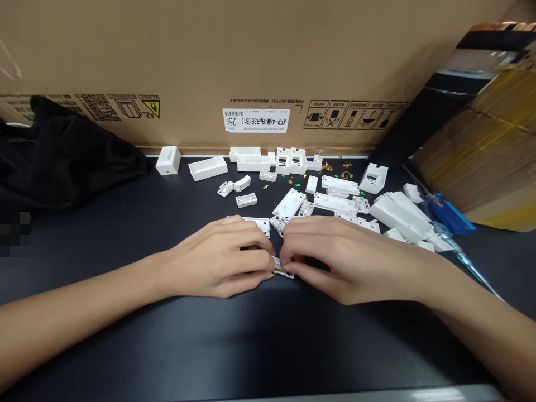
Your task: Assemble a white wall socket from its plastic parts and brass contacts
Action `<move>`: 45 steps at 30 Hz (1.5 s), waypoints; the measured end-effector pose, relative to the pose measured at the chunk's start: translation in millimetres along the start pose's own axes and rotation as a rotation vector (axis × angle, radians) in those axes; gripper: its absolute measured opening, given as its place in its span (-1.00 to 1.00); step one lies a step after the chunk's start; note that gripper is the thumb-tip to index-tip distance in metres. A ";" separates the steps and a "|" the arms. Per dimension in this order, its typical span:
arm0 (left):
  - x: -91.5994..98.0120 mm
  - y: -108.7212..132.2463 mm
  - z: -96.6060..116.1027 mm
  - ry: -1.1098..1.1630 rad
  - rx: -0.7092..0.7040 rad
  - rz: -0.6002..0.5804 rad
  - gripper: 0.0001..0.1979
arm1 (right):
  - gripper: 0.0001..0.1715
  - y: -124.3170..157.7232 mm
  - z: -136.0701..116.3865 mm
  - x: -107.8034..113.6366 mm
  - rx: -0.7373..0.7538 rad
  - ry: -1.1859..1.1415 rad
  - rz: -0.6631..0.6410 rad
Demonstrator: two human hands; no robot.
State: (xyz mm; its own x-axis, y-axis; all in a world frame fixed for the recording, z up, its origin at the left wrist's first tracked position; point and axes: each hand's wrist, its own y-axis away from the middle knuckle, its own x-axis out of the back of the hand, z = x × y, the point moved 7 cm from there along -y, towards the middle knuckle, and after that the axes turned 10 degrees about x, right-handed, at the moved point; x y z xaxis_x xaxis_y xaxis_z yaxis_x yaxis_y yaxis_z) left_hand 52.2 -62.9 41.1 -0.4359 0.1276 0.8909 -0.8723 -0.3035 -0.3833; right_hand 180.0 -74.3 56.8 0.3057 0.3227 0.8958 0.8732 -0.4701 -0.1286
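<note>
Left hand and right hand both closed, pinching small white plastic block steadily at the fingertips, seemingly by its ends.

White is shown by the part pinched at the fingers, its edge flecked with gold (barely visible). Beyond the fingers, white shells and gold bits lie on a black bench; right of them, a blue screwdriver is seen.
</note>
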 end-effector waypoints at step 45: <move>13.8 2.3 0.2 0.165 -0.026 0.241 -0.90 | -0.79 -3.2 -5.7 9.0 0.067 0.016 0.182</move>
State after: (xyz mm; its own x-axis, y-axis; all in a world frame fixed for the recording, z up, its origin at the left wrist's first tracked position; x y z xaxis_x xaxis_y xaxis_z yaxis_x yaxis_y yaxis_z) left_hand 44.2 -62.0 52.6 -0.6593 0.2071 0.7228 -0.7439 -0.3195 -0.5870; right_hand 177.7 -74.6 67.7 0.4554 0.2239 0.8617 0.8276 -0.4633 -0.3170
